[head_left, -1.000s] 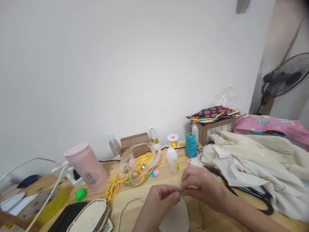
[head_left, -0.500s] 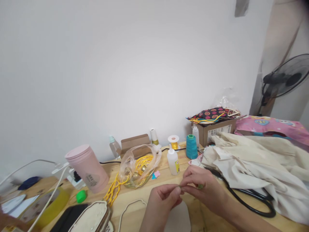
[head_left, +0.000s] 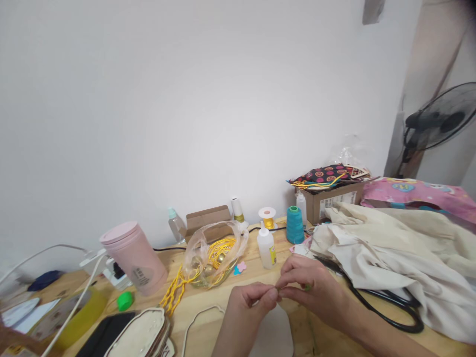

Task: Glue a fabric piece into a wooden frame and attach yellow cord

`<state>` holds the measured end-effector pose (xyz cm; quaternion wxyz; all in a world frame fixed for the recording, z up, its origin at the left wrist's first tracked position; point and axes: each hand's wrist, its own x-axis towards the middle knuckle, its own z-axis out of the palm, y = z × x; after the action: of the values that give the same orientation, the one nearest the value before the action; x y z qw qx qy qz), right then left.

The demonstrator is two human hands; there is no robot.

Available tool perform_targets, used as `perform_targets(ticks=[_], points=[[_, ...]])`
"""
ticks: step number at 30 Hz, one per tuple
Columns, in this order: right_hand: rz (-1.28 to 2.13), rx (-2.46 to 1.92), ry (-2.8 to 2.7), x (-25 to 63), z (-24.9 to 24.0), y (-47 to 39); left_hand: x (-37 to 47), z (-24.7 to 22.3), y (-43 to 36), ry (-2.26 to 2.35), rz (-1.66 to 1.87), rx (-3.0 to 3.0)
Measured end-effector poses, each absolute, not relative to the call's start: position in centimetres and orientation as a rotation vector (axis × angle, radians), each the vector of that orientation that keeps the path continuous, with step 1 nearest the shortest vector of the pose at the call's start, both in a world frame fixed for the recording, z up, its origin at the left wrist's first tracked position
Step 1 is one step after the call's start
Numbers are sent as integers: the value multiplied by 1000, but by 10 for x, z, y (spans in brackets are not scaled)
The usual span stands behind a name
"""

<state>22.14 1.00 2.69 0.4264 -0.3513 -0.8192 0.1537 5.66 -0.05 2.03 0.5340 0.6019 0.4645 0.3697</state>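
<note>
My left hand (head_left: pixel 250 317) is pinched closed, thumb against fingertips, above a pale flat piece (head_left: pixel 275 331) lying on the wooden table. Fingertip to fingertip with it, my right hand (head_left: pixel 310 282) is closed in a pinch too. Whatever sits between the fingertips is too small to make out. A bit of green shows among the right fingers. Just beyond the hands stands a white squeeze bottle (head_left: pixel 266 248) with a yellow label. Left of my left wrist lies a cream cord (head_left: pixel 197 316).
A clear bag (head_left: pixel 193 253) holds yellow cord and bells. Black-handled scissors (head_left: pixel 403 322) lie partly under cream cloth (head_left: pixel 390 248) at right. A teal thread cone (head_left: pixel 294 225), pink canister (head_left: pixel 136 258), green cap (head_left: pixel 125 301) and stacked cream pieces (head_left: pixel 137 334) stand around.
My hands keep the same pinch, with only a very slight shift to the left. The objects on the table stay where they were.
</note>
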Motion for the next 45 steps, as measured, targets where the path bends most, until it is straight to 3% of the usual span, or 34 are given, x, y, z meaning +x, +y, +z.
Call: perform_targets(ticks=[19,32,39,45], points=[[228,-827,-2146,224,29,9,60,23,-3,1042,866,1318],[380,-858,-2127,222,25,8,58,24,-4,1089,836,1267],[435,-1148,-1745,229,23,21,61,17,-2,1131,950,1196],[371,-1370,-1768,221,17,44,60,12,1,1107,1023,1187]])
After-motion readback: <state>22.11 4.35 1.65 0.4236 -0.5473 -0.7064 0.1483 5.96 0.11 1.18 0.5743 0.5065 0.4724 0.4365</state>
